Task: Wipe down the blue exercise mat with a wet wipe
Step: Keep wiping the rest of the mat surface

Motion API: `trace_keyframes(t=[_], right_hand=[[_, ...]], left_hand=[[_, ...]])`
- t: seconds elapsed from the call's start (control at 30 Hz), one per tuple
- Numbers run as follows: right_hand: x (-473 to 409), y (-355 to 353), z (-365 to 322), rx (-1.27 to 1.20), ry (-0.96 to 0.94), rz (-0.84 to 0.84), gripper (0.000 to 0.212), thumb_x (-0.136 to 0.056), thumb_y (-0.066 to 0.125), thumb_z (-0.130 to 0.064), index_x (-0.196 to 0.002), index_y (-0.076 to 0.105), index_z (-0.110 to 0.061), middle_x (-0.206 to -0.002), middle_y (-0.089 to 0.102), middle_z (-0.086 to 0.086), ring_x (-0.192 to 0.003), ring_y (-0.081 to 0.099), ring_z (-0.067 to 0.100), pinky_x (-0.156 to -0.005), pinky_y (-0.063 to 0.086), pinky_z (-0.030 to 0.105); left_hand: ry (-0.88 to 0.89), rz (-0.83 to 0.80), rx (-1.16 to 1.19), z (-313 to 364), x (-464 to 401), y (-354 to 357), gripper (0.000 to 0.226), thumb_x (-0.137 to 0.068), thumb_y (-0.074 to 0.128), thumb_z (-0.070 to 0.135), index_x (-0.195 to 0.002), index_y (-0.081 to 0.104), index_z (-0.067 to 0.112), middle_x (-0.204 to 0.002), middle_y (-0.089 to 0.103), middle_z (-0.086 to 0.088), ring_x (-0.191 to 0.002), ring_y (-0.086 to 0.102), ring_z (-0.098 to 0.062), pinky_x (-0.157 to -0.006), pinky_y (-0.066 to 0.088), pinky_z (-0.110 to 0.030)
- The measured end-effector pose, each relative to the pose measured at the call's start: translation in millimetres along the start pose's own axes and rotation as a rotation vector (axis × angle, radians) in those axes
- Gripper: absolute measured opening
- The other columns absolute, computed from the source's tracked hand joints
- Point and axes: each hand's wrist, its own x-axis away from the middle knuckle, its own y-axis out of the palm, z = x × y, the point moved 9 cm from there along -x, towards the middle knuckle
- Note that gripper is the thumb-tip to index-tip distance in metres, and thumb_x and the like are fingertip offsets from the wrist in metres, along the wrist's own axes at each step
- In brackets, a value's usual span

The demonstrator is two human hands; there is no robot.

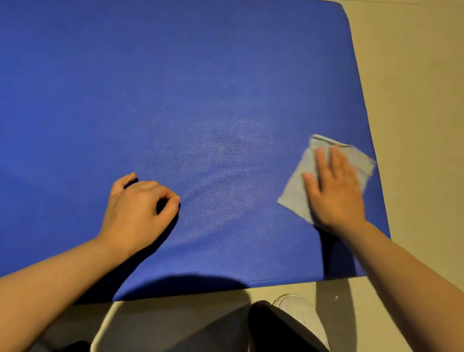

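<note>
the right hand (334, 189) lies flat on the wet wipe (297, 191), with the fingers straight and a little spread, and it presses the wipe down on the blue exercise mat (155, 83). the right forearm comes in from the lower right corner and crosses the near edge of the mat. the left hand (138, 207) rests on the mat more to the left, well apart from the wipe. its fingers are curled under, the thumb points forward, and it holds nothing; it seems to lean on the knuckles and fingertips.

the wipe is a pale grey-blue sheet, about square, lying cornerwise, with one folded border at its far edge. the mat has a fine grainy surface like leather, and a lighter shiny patch shows between the two hands. its corners are rounded.

the wipe is close to the right edge of the mat, and one corner almost reaches this edge. the far part and the left part of the mat are open. around the mat there is a beige tiled floor (416, 65). at the near side there are dark trousers (280, 342) and a white shoe (303, 313).
</note>
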Motion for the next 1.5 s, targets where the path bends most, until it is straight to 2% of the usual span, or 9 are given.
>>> trace_keyframes(t=[0.23, 0.43, 0.53, 0.8, 1.0, 1.07, 1.17, 1.33, 1.5], right_hand=[[5.8, 0.2, 11.9, -0.015, 0.18, 0.02, 0.073, -0.095, 0.012, -0.052, -0.156, 0.007, -0.013, -0.163, 0.002, 0.014, -0.15, 0.0, 0.032, -0.121, 0.002, 0.05], [43.0, 38.6, -133.9, 0.037, -0.446, 0.009, 0.065, -0.098, 0.028, -0.047, -0.152, 0.032, -0.01, -0.158, 0.026, 0.016, -0.147, 0.019, 0.034, -0.117, 0.007, 0.051], [39.5, 36.3, -142.7, 0.009, -0.569, -0.007, 0.063, -0.098, 0.033, -0.051, -0.151, 0.035, -0.018, -0.159, 0.027, 0.008, -0.148, 0.017, 0.026, -0.119, 0.006, 0.043], [-11.0, -12.5, 56.6, 0.023, 0.055, 0.006, 0.076, -0.093, 0.011, -0.063, -0.157, 0.007, -0.022, -0.164, 0.004, 0.005, -0.151, 0.003, 0.024, -0.122, 0.005, 0.044], [-9.5, -2.3, 26.7, 0.044, 0.142, 0.056, 0.071, -0.096, 0.011, -0.048, -0.156, 0.006, -0.011, -0.163, 0.004, 0.013, -0.15, 0.001, 0.031, -0.121, 0.0, 0.048], [-7.7, 5.0, -15.4, 0.025, 0.008, 0.039, 0.071, -0.096, 0.009, -0.05, -0.156, 0.009, -0.012, -0.163, 0.005, 0.012, -0.151, 0.001, 0.032, -0.119, -0.004, 0.047], [5.3, 18.9, -88.3, -0.006, -0.287, 0.007, 0.069, -0.097, 0.019, -0.048, -0.155, 0.019, -0.01, -0.162, 0.015, 0.011, -0.15, 0.008, 0.032, -0.119, -0.005, 0.044], [21.1, 33.8, -140.8, 0.016, -0.481, 0.028, 0.066, -0.099, 0.03, -0.046, -0.152, 0.03, -0.007, -0.16, 0.023, 0.012, -0.148, 0.013, 0.029, -0.119, 0.002, 0.045], [7.3, 23.8, -107.5, 0.057, -0.521, 0.009, 0.068, -0.097, 0.03, -0.054, -0.152, 0.032, -0.014, -0.159, 0.027, 0.009, -0.148, 0.021, 0.025, -0.119, 0.01, 0.041]], left_hand=[[0.031, 0.025, -0.019, 3.2, -23.8, 1.1, 0.039, -0.076, 0.044, 0.048, -0.066, 0.069, 0.021, -0.072, 0.068, 0.005, -0.075, 0.065, -0.021, -0.102, 0.029, -0.04], [0.089, 0.005, -0.016, 13.6, -37.5, 14.8, 0.034, -0.081, 0.047, 0.045, -0.074, 0.069, 0.02, -0.091, 0.065, 0.004, -0.087, 0.062, -0.025, -0.089, 0.038, -0.041], [0.09, 0.017, -0.042, 10.3, -43.2, 16.8, 0.039, -0.088, 0.041, 0.04, -0.082, 0.071, 0.015, -0.098, 0.065, -0.001, -0.094, 0.061, -0.028, -0.086, 0.041, -0.045], [-0.209, 0.135, -0.042, -23.2, -55.4, -5.0, 0.031, -0.096, 0.032, 0.027, -0.079, 0.054, 0.012, -0.083, 0.057, -0.011, -0.086, 0.054, -0.035, -0.084, 0.04, -0.049], [-0.118, 0.139, -0.095, -11.9, -64.5, -10.3, 0.038, -0.094, 0.038, 0.026, -0.06, 0.02, 0.024, -0.06, 0.02, 0.009, -0.07, 0.03, -0.02, -0.073, 0.042, -0.052], [-0.107, 0.106, -0.095, -11.5, -65.7, -3.0, 0.039, -0.093, 0.039, 0.032, -0.057, 0.038, 0.018, -0.061, 0.034, 0.007, -0.07, 0.041, -0.025, -0.08, 0.041, -0.054], [-0.148, 0.055, 0.013, -19.4, -64.1, 11.3, 0.033, -0.089, 0.049, 0.035, -0.075, 0.07, 0.014, -0.086, 0.066, -0.004, -0.104, 0.062, -0.03, -0.1, 0.031, -0.059], [-0.321, 0.059, 0.169, -29.8, -62.1, 11.9, 0.01, -0.085, 0.073, 0.019, -0.076, 0.076, 0.017, -0.099, 0.072, -0.002, -0.117, 0.058, -0.023, -0.112, 0.02, -0.057], [-0.306, 0.029, 0.183, -35.3, -54.5, 11.8, 0.012, -0.072, 0.071, 0.037, -0.064, 0.069, 0.028, -0.096, 0.071, 0.001, -0.118, 0.057, -0.021, -0.112, 0.016, -0.05]])
